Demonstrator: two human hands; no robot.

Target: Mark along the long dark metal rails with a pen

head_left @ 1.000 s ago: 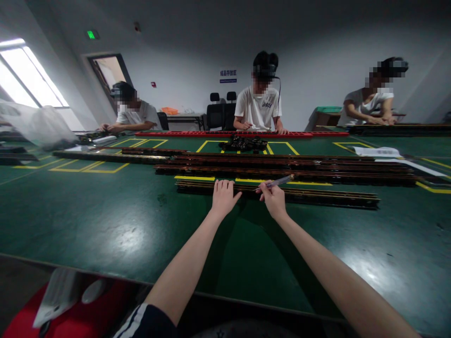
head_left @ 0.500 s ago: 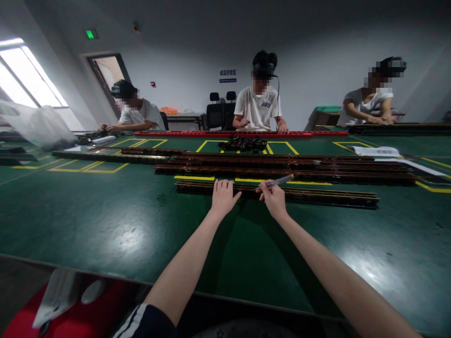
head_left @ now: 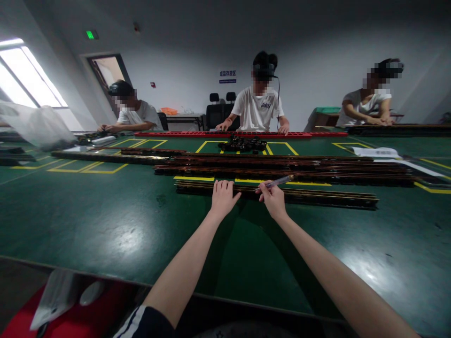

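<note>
A long dark strip with brown edges [head_left: 324, 197] lies across the green table [head_left: 105, 220] in front of me. My left hand [head_left: 222, 198] rests on it with its fingers stretched flat over the strip. My right hand [head_left: 273, 199] is closed around a slim pen-like tool [head_left: 280, 181], whose tip points left onto the strip. Both forearms reach forward from the near edge.
Several more long strips [head_left: 282, 166] lie in rows beyond. A heap of small black parts [head_left: 244, 143] and a long red rail [head_left: 243, 134] are further back. Three people sit at work across the table. Yellow floor-style markings [head_left: 88, 168] are on the top. White papers [head_left: 377, 151] lie right.
My hands have stayed where they were. The person opposite has lowered a hand from chest height onto the red rail.
</note>
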